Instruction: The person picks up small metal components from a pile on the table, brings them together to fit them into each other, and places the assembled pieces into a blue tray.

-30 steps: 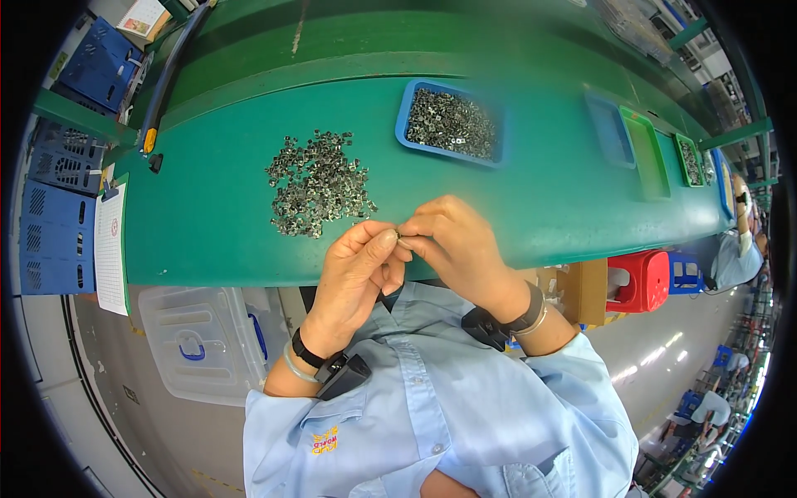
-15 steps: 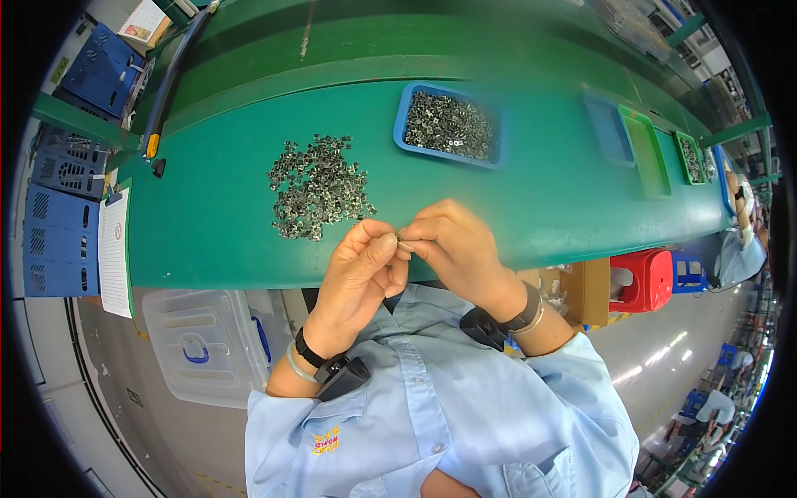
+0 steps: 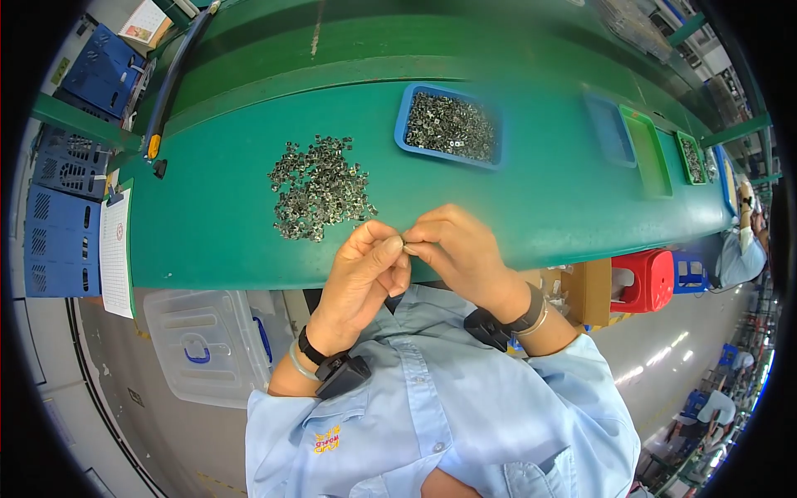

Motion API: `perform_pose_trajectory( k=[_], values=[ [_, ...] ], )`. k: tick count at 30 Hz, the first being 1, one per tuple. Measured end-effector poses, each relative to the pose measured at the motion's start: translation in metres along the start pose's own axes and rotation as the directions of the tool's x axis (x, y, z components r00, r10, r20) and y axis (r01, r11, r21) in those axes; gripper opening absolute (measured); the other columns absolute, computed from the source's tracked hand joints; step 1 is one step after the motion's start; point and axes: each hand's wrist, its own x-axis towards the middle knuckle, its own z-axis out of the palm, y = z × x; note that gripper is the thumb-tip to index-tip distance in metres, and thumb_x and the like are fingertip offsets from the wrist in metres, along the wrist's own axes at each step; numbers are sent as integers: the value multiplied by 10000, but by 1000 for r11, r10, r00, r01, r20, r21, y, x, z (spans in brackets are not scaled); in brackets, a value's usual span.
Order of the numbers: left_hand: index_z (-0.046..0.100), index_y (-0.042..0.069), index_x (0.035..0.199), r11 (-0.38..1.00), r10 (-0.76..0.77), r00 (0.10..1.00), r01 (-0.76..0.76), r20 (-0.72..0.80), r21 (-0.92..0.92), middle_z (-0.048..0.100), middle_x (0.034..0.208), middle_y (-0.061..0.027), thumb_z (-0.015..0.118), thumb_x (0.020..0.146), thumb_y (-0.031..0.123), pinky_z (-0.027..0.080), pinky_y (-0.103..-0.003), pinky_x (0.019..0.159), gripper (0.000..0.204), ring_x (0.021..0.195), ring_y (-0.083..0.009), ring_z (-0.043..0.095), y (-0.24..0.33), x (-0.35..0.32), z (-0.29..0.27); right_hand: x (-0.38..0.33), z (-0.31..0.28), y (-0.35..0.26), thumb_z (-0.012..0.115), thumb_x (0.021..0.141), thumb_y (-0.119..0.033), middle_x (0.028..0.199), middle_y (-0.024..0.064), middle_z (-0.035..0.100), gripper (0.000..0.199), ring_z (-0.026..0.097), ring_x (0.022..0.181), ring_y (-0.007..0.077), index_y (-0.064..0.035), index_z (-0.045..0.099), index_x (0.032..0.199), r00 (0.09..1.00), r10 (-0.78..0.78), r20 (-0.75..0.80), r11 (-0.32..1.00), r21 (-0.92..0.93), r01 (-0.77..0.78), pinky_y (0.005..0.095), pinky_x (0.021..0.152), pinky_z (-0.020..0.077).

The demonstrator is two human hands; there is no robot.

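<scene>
Both hands meet at the table's near edge, fingertip to fingertip. My left hand [image 3: 363,270] is closed in a pinch, thumb against forefinger. My right hand [image 3: 459,253] pinches from the other side at the same spot. A tiny metal-coloured piece [image 3: 403,241] shows between the fingertips, mostly hidden by them; its kind is too small to tell. Beyond my left hand lies a loose pile of small shiny metal parts [image 3: 320,189] on the green table mat [image 3: 224,183]. Farther right, a blue tray [image 3: 400,124] holds many more such parts.
At the right stand an empty-looking green tray [image 3: 647,158], a faint blue tray [image 3: 610,133] and a small green tray with parts [image 3: 682,166]. A clipboard [image 3: 116,253] and blue crates [image 3: 58,241] line the left. A clear lidded box [image 3: 199,344] and red stool [image 3: 643,280] stand below.
My right fingertips have shifted slightly down, and the pinched piece is more covered now. The pile and the trays stay as they were.
</scene>
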Motion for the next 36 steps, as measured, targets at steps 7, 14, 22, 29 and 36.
perform_pose_trajectory(
  k=[7,14,22,29,36],
  values=[
    [544,69,958,997,-12,1000,14,26,-77,592,740,-49,560,938,190,363,-272,472,124,549,-130,513,6,-5,10,4,-2,-2,707,753,-36,847,58,629,156,597,764,204,-71,637,888,1000,22,-4,992,127,-21,303,643,479],
    [547,75,951,967,-30,993,58,116,-247,595,747,-49,576,928,198,361,-270,466,128,538,-132,501,0,-5,8,0,1,-5,694,772,-20,842,57,634,140,606,769,198,-61,635,892,998,68,-16,955,292,-60,300,641,488],
    [536,74,925,988,-50,988,71,148,-138,607,766,-53,606,910,207,363,-269,455,152,540,-132,509,8,-6,8,2,-2,-4,691,771,-5,823,62,626,156,620,730,193,-61,630,903,1000,-10,8,956,293,8,291,599,505],
    [529,62,917,995,-21,999,18,35,96,596,750,-47,585,925,199,381,-248,463,148,553,-111,518,12,-6,9,-1,0,2,690,771,-15,814,62,626,139,622,734,200,-61,631,889,999,14,36,966,256,-23,296,603,505],
    [529,30,1038,999,-26,999,27,-20,39,600,853,-71,540,946,201,445,-262,503,195,654,-154,582,7,-2,-4,33,-37,34,647,809,-63,848,93,630,71,614,781,258,-33,648,872,1000,-4,-21,977,-215,-1,352,682,496]
  ],
)
